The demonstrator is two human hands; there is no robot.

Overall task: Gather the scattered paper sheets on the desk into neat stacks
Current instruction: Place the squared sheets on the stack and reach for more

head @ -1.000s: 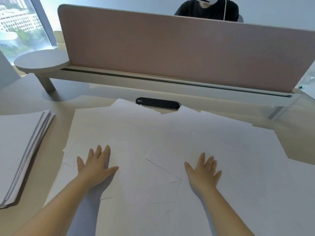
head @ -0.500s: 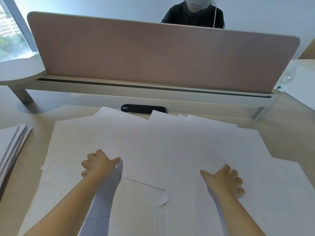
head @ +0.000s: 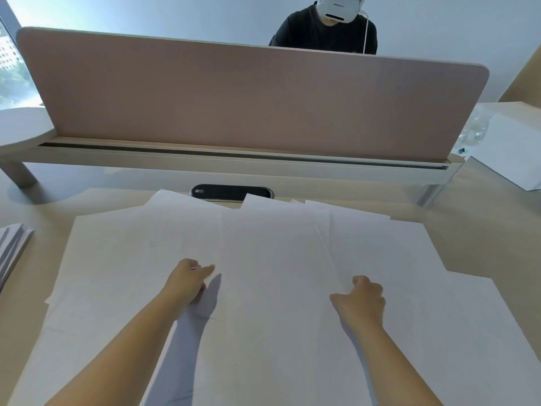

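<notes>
Both hands, left hand (head: 187, 281) and right hand (head: 363, 300), grip opposite edges of overlapping paper sheets (head: 275, 259) on the worktop (head: 38, 230).

- Bare left hand (head: 187, 281) reaches forward, fingers curled under, thumb pointing right.
- Bare right hand (head: 363, 300) reaches forward, fingers curled, thumb stretched left.

White sheets (head: 181, 247) lie fanned and overlapping across the desk (head: 480, 238), edges askew, their far corners reaching a black grommet. One central sheet (head: 275, 259) lies on top, roughly square to the viewer. A squared-up stack (head: 11, 247) sits at the far left edge, apart from the spread.
</notes>
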